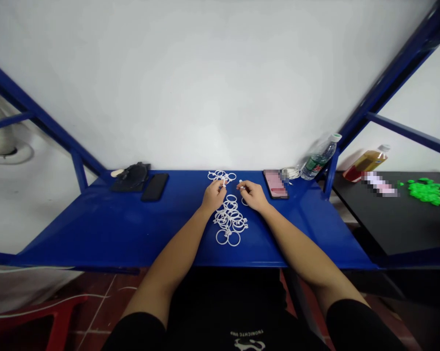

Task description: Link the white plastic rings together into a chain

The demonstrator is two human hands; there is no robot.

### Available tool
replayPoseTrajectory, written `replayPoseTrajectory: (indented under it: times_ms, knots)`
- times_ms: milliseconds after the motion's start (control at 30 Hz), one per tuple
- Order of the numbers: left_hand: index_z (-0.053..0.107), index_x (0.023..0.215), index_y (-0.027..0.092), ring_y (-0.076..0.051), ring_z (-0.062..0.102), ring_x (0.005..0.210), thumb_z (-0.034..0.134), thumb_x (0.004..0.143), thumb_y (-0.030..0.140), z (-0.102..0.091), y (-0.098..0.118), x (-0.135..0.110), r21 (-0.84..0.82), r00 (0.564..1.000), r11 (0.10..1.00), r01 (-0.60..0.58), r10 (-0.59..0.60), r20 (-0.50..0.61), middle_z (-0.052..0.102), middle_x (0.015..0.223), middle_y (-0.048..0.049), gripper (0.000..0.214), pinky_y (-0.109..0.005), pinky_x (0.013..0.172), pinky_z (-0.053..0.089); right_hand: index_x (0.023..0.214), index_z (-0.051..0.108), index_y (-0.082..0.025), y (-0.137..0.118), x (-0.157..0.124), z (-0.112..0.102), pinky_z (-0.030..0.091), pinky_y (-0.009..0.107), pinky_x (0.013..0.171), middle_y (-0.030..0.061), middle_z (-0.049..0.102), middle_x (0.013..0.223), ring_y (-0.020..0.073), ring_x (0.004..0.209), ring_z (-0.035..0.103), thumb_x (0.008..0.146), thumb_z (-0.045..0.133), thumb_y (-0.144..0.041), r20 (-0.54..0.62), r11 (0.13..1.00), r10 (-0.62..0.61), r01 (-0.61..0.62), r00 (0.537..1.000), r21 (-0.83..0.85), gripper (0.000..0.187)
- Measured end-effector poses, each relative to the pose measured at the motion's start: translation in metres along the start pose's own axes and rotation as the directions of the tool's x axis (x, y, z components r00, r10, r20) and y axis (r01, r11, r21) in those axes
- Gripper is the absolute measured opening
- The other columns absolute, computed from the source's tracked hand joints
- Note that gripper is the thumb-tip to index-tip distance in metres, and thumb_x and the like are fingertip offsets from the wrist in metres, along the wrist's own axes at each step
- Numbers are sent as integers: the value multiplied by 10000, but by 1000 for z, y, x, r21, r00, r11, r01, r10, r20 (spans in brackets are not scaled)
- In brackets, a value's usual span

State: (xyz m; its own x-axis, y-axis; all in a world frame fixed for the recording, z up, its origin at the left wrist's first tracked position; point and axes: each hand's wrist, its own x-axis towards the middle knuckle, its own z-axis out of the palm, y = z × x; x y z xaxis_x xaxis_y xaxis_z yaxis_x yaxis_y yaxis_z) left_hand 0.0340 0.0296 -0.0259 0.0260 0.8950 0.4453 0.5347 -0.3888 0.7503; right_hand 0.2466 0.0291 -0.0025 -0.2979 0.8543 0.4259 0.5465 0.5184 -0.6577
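Thin white plastic rings (234,238) with small knobbly ends lie in a loose pile on the blue table (132,234), between my forearms. My left hand (214,196) is closed in a pinch at the pile's far end, with a small white part of a plastic ring showing at its fingertips. Opposite it, my right hand (253,196) also pinches a small white piece, and part of a white ring (244,201) shows beneath its fingers. Behind my left hand, near the wall, is a smaller group of white rings (232,176). The fingers partly hide what each hand grips.
A dark phone (155,187) and a black pouch-like item (132,176) lie on the left. To the right are a lit phone (276,184), a white cable (292,172) and a water bottle (319,158). Blue frame bars (382,78) flank the table; a black table (373,209) adjoins it.
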Motion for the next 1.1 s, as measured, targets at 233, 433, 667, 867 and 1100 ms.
replayPoseTrajectory:
  times_ms: [233, 433, 667, 867, 1100]
  knots:
    - [724, 1054, 179, -155, 617, 744, 492, 881, 99, -3, 6, 0, 36, 999, 999, -21, 20, 40, 689, 953, -32, 300, -287, 802, 525, 948, 744, -197, 3, 1, 1, 536, 291, 829, 36, 780, 901, 190, 833, 722, 867, 478, -155, 29, 998, -29, 28, 999, 50, 282]
    - [721, 1063, 184, -196, 674, 980, 451, 901, 89, -6, 10, 1, 40, 994, 996, -79, 76, 73, 714, 1055, -60, 328, -317, 947, 526, 811, 726, -206, 2, 2, -2, 537, 297, 811, 32, 753, 818, 192, 771, 697, 842, 436, -124, 24, 1000, -5, 5, 1000, 3, 303]
    - [742, 1113, 195, -209, 694, 1080, 454, 930, 100, -8, 10, 0, 14, 995, 998, -68, 66, 68, 754, 1130, -63, 354, -328, 1002, 529, 1219, 680, -223, -13, -7, -4, 547, 295, 873, 34, 795, 1083, 190, 922, 738, 897, 433, -99, 130, 994, -113, 113, 985, 8, 424]
    - [767, 999, 207, -189, 722, 975, 484, 967, 162, -9, 10, 1, 20, 997, 999, -46, 45, 55, 786, 1089, -50, 288, -311, 932, 551, 1344, 646, -242, -19, -9, -5, 555, 289, 878, 15, 803, 1061, 176, 933, 757, 917, 463, -109, 223, 985, -173, 174, 959, 18, 484]
    - [777, 930, 234, -195, 712, 926, 541, 997, 250, -8, 9, 2, 144, 979, 986, -82, 53, 198, 795, 1042, -52, 246, -298, 846, 534, 1218, 728, -198, -3, 1, -17, 558, 330, 908, 61, 798, 1051, 210, 955, 742, 899, 486, -134, 108, 992, -105, 112, 989, -65, 405]
